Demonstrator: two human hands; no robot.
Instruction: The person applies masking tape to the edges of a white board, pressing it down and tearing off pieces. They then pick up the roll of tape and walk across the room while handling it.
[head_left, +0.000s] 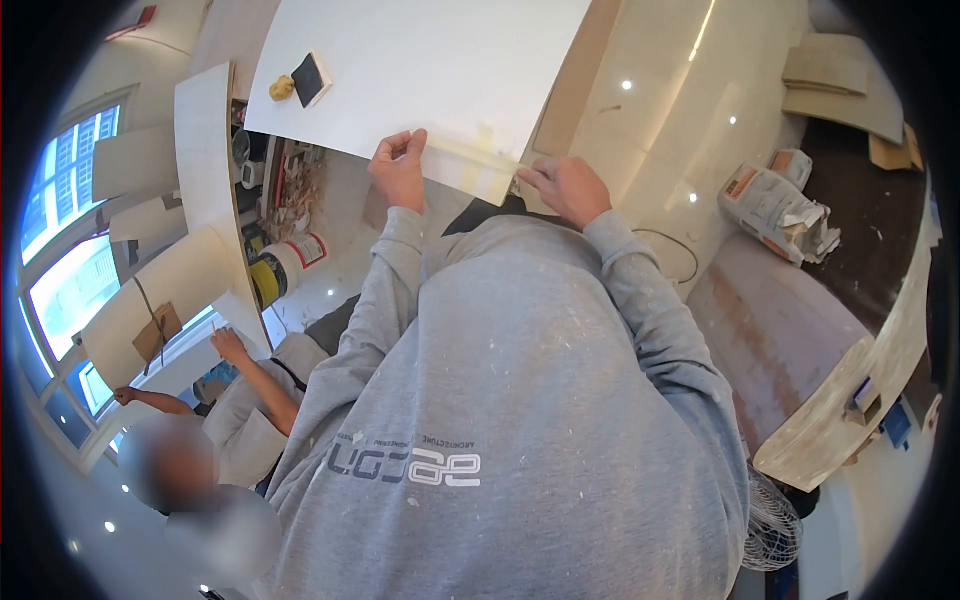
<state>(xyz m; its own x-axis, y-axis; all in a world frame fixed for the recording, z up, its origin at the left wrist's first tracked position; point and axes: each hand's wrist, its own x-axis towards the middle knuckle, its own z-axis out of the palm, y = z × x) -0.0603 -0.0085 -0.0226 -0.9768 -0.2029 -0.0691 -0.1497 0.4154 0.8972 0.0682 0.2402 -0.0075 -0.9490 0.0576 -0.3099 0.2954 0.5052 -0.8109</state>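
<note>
A strip of pale yellowish tape (465, 152) stretches between my two hands, close to the near edge of a large white board (420, 60). My left hand (400, 168) pinches the strip's left end between thumb and fingers. At its right end, my right hand (568, 188) has its fingers closed on the strip near the board's corner. Yellowish patches show on the board beside the strip. Farther left on the board lie a dark sanding block (312, 80) and a small yellow lump (282, 88).
Another person (240, 390) sits at the lower left beside a curved panel (155, 300). Tubs (268, 280) and tools stand below the board's left side. A torn paper bag (775, 212), a cable (690, 250) and wooden panels (845, 85) are to the right.
</note>
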